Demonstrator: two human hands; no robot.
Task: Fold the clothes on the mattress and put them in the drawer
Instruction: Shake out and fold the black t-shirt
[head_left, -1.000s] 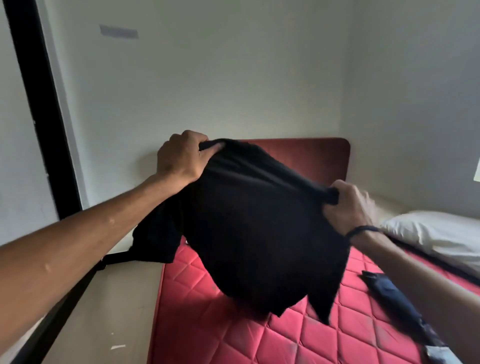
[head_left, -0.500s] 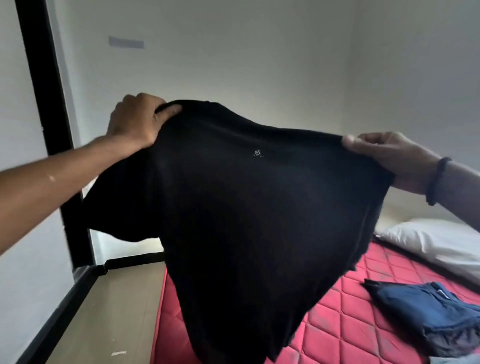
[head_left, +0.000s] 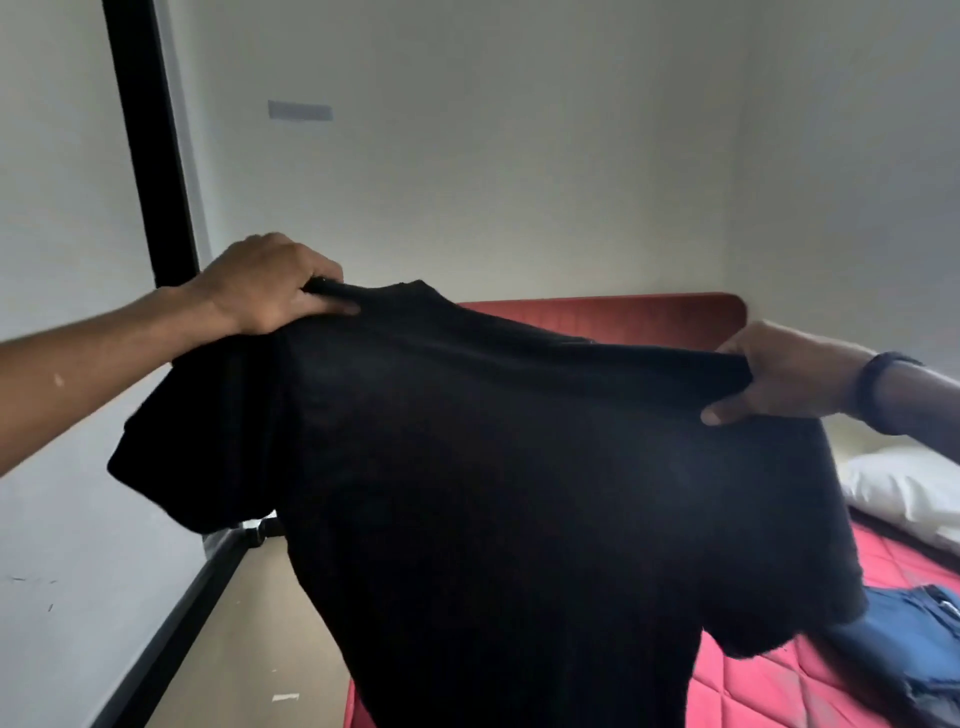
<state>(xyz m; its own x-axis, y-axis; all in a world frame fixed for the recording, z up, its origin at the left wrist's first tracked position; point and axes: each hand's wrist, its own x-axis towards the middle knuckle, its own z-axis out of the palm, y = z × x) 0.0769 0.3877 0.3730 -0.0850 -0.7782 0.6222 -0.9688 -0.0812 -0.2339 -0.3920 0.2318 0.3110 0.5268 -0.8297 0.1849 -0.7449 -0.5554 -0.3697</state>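
Currently black t-shirt (head_left: 519, 493) is held up in the air, spread wide over the red mattress (head_left: 769, 686); left hand (head_left: 270, 286) grips one shoulder, fingers curled round the cloth, right hand (head_left: 779, 374) pinches the other. Shirt blocks most of the mattress; dark blue garment (head_left: 904, 639) lies on it lower right, white pillow (head_left: 904, 493) beyond, red headboard (head_left: 623, 317) against the wall, black post (head_left: 150, 156) on the left.

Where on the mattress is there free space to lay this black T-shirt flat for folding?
Little of the red mattress shows. The bare quilted strip lies between the hanging black T-shirt and the blue clothes. The right side is crowded by those clothes and the white pillow. The T-shirt hides the rest.
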